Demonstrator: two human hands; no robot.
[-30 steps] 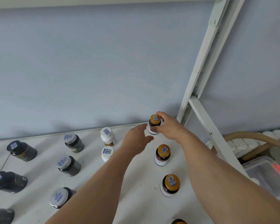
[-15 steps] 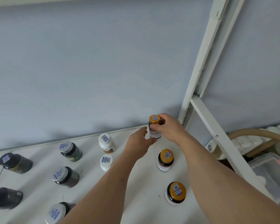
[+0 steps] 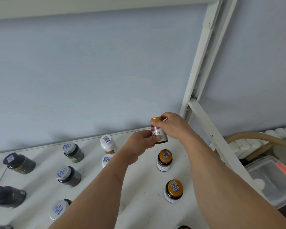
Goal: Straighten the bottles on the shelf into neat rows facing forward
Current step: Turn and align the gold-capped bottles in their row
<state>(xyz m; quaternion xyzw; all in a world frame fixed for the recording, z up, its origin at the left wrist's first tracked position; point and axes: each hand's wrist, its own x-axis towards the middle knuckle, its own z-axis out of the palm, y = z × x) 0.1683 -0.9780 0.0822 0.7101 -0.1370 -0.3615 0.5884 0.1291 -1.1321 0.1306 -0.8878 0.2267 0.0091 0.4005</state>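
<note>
Both hands (image 3: 172, 128) hold gold-capped bottle (image 3: 159, 131) upright, label facing the camera.

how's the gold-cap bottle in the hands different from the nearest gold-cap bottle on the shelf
The held bottle is lifted and gripped by the left hand and right hand; the standing bottle rests untouched on the shelf. The held one shows its label, the standing one its stickered cap. Both have gold caps.

White shelf (image 3: 139, 204) carries upright gold-capped, grey-capped, white and dark bottles.
</note>
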